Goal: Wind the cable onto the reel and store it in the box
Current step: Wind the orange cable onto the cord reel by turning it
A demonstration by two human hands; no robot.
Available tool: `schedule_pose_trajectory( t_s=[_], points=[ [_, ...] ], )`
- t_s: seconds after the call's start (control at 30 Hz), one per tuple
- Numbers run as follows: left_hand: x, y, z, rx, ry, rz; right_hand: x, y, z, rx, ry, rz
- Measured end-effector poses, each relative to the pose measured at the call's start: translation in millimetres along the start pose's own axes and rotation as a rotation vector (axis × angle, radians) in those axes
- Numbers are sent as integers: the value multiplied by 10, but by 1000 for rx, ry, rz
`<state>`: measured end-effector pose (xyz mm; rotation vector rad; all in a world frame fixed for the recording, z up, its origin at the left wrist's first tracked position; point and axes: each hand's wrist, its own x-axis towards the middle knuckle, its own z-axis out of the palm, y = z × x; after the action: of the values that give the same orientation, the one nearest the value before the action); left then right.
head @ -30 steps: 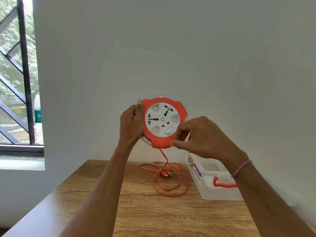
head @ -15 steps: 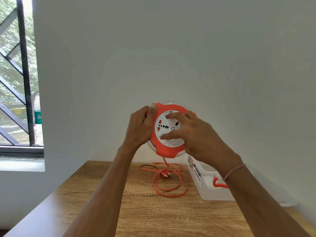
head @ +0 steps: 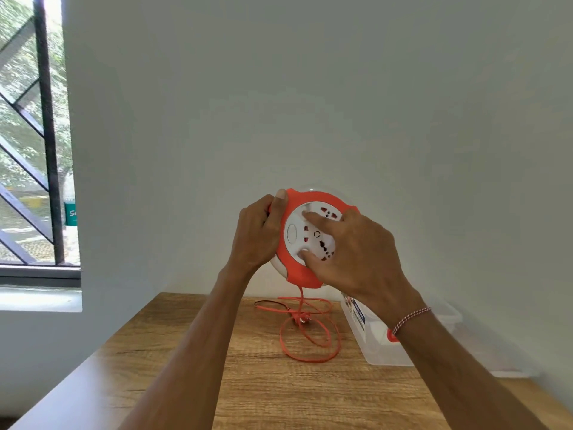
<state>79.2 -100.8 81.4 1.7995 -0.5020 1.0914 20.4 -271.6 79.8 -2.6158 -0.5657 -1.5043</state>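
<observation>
**Reel held above the table, both hands on it**

Two bare forearms reach up from the bottom of the frame over a wooden table (head: 248,383). The right wrist wears a red-and-white thread bracelet (head: 410,316).

The left hand (head: 259,232) is closed around the left edge of the orange-and-white reel (head: 297,268), thumb lying over the orange rim at the top. The right hand (head: 356,249) lies across the reel's white socket face, its fingers (head: 313,217) spread and pressing on the white disc, the thumb tip planted low on the same face. The reel is held upright in the air, face toward the camera, above the far part of the table.

From the reel's lower edge the orange cable (head: 310,336) hangs straight down and gathers in loose loops on the tabletop; its plug (head: 299,319) lies among the loops.

Just right of the loops stands a clear plastic box (head: 378,352), partly hidden by the right forearm, with a label on its near-left side and an orange handle showing beside the wrist.

Behind everything is a plain pale wall (head: 341,103); at the far left, a window (head: 31,150) with dark bars shows foliage outside.
</observation>
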Motion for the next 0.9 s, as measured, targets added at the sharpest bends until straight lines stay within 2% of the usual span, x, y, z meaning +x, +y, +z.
schedule_pose_trajectory(
  t_s=[0.1, 0.23, 0.4, 0.5, 0.7, 0.9],
  points=[
    [-5, 5, 0, -1, -1, 2, 26, -15, -23, 115, 32, 46],
    [-14, 3, 13, 3, 0, -4, 56, 63, -89, 111, -5, -73],
    [-17, -24, -1, 9, -1, -22, 98, 157, -158, 122, -197, -202],
    [-13, -9, 6, -16, 3, -30, 86, 85, -153, -14, -279, -238],
    [-27, 17, 15, -23, 13, -40, 37, 15, -123, -149, -202, -184],
    [-17, 22, 17, -21, 15, -26, -10, 27, -20, -35, -62, -107]
  ],
)
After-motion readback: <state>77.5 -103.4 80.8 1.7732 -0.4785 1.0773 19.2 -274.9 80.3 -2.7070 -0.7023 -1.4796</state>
